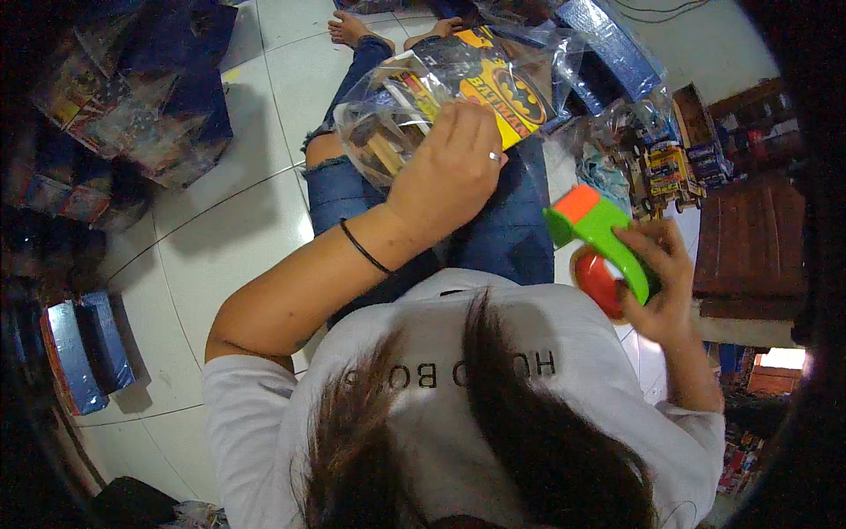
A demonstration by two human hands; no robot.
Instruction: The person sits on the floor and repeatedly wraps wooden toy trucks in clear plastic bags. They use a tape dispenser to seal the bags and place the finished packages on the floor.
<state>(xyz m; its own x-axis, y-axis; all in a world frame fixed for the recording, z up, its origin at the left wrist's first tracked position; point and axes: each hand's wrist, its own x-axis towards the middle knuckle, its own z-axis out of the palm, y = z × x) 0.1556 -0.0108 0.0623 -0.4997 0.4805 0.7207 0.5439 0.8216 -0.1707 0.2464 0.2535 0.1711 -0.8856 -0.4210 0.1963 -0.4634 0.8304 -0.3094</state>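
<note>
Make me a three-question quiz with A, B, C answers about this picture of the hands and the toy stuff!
1. Where does the left hand rest?
A. on the clear plastic toy packet
B. on the floor tiles
C. on the blue boxes

2. What colour is the body of the tape dispenser?
A. purple
B. green
C. white

3. What is the right hand doing?
A. lying flat and empty
B. pointing at the wall
C. gripping the tape dispenser

Answers: 1 A, its fingers press on the packet over the lap. 2 B, the body is bright green with an orange tip and a red roll. 3 C, its fingers wrap the handle.
</note>
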